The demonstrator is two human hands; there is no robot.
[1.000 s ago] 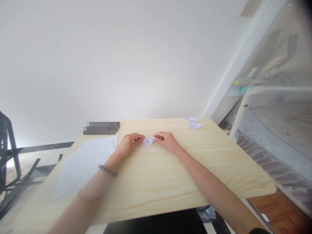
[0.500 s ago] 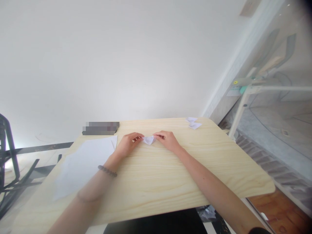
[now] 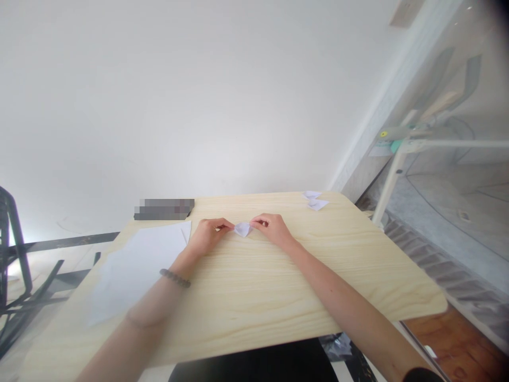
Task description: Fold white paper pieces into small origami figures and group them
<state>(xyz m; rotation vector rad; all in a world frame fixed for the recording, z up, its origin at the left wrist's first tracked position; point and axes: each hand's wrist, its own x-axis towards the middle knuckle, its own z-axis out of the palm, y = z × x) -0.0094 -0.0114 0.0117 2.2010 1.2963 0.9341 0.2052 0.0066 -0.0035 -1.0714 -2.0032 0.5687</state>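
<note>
A small folded piece of white paper (image 3: 242,229) lies on the light wooden table (image 3: 254,297), shaped like a triangle. My left hand (image 3: 207,237) pinches its left corner with curled fingers; a dark bead bracelet sits on that wrist. My right hand (image 3: 272,229) pinches its right corner the same way. Both hands rest on the tabletop near the far middle.
A stack of white paper sheets (image 3: 137,265) lies on the table's left part. Two small folded paper pieces (image 3: 316,200) sit at the far right corner. A dark blurred object (image 3: 164,209) lies at the far edge. A black chair frame (image 3: 11,254) stands left; a white rack (image 3: 401,154) right.
The hands have drawn slightly closer together, and the folded paper between them looks narrower and more pointed. The view has barely shifted.
</note>
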